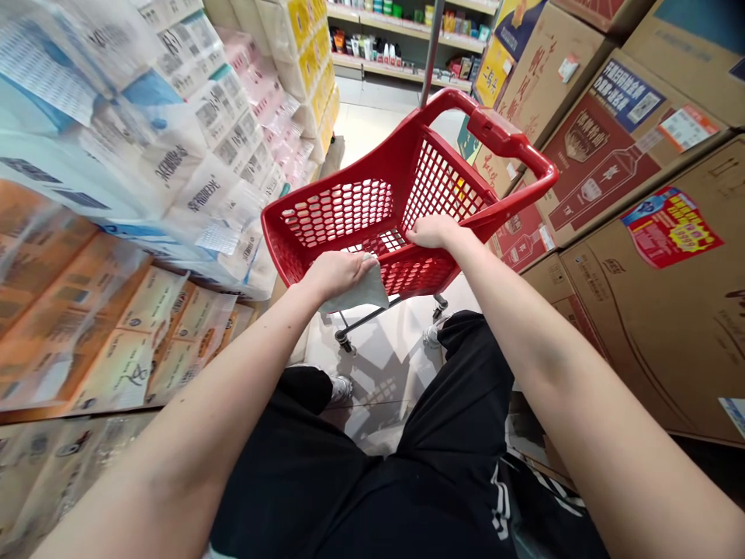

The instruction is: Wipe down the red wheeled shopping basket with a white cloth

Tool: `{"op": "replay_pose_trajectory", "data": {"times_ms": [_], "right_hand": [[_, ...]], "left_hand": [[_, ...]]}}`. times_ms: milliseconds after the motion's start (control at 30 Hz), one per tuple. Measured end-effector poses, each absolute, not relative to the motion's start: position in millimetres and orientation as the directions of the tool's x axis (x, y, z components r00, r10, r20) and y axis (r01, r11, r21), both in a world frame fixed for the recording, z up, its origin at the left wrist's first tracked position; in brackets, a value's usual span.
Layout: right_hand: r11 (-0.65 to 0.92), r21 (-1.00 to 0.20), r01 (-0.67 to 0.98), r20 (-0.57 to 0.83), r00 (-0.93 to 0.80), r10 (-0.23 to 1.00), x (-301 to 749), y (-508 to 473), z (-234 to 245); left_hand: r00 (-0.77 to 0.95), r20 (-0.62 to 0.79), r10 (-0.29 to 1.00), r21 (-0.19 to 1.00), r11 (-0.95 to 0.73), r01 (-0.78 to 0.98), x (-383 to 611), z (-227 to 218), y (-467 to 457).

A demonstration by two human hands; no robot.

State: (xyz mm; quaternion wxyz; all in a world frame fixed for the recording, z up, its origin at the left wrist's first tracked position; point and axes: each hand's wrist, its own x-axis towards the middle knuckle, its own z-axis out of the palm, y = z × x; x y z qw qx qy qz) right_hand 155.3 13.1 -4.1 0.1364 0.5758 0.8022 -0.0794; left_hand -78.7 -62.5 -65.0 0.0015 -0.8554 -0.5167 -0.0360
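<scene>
2 hands at a red basket cart, which stands tilted on the floor straight ahead. Left hand is closed on a white cloth against the near rim. Right hand clasps that rim just beside it, nearer the handle.

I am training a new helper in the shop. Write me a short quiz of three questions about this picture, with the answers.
1. True or false: the left hand presses a white cloth on the rim of the red basket.
2. What does the right hand hold? A) a bottle B) the basket's rim C) a shelf
3. Fill in: the cardboard boxes stand on the person's ____ side.

Key: 1 true; 2 B; 3 right.
</scene>
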Motion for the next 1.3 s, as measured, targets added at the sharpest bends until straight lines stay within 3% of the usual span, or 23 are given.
{"op": "replay_pose_trajectory", "data": {"times_ms": [100, 300, 467, 600, 833, 1167, 1300], "right_hand": [[0.336, -0.035, 0.941, -0.303, -0.331, 0.894, 136, 9, -12], [0.294, -0.05, 0.954, -0.27, -0.297, 0.916, 133, 8, -15], [0.294, -0.017, 0.956, -0.241, -0.29, 0.926, 136, 5, -12], [0.288, -0.007, 0.958, -0.236, -0.281, 0.93, 132, 2, -11], [0.3, 0.015, 0.954, -0.23, -0.289, 0.929, 132, -1, -11], [0.317, 0.009, 0.948, -0.212, -0.308, 0.928, 135, 0, -11], [0.307, 0.011, 0.952, -0.207, -0.298, 0.932, 133, -2, -10]], "left_hand": [[0.389, 0.103, 0.915, 0.125, -0.4, 0.908, -85, -70, -57], [0.315, 0.091, 0.945, 0.347, -0.326, 0.879, -99, -76, -50], [0.391, 0.184, 0.902, 0.381, -0.432, 0.817, -120, -80, -66], [0.472, 0.223, 0.853, 0.314, -0.521, 0.794, -140, -87, -91], [0.46, 0.216, 0.861, -0.023, -0.467, 0.884, -136, -95, -98], [0.51, 0.242, 0.826, -0.186, -0.476, 0.86, -154, -92, -109], [0.5, 0.288, 0.816, -0.157, -0.475, 0.866, -182, -99, -123]]}}
